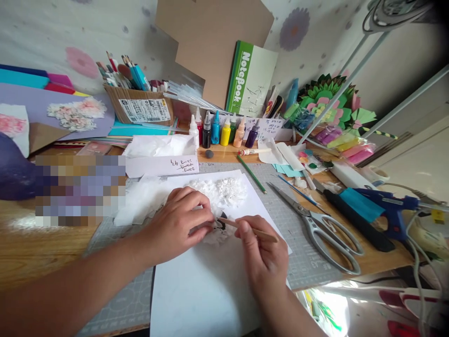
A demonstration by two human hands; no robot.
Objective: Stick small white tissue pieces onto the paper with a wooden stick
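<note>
A white sheet of paper (196, 290) lies on the grey cutting mat, with fluffy white crumpled-paper tufts (231, 191) on its upper part. My right hand (261, 248) is closed around a thin wooden stick (261, 233). The stick's tip points left and rests at a small black shape (221, 221) among white bits. My left hand (185, 217) bends over the same spot from the left, thumb and fingertips drawn together at the white bits; what they pinch is hidden. Translucent white tissue (138, 199) lies behind my left hand.
Scissors (308, 220), a green pencil (251, 174), a black-handled knife (358, 220) and a blue glue gun (393, 206) lie right. Behind stand a white box (161, 164), paint bottles (215, 131), a notebook (252, 79) and a cardboard box of brushes (140, 105).
</note>
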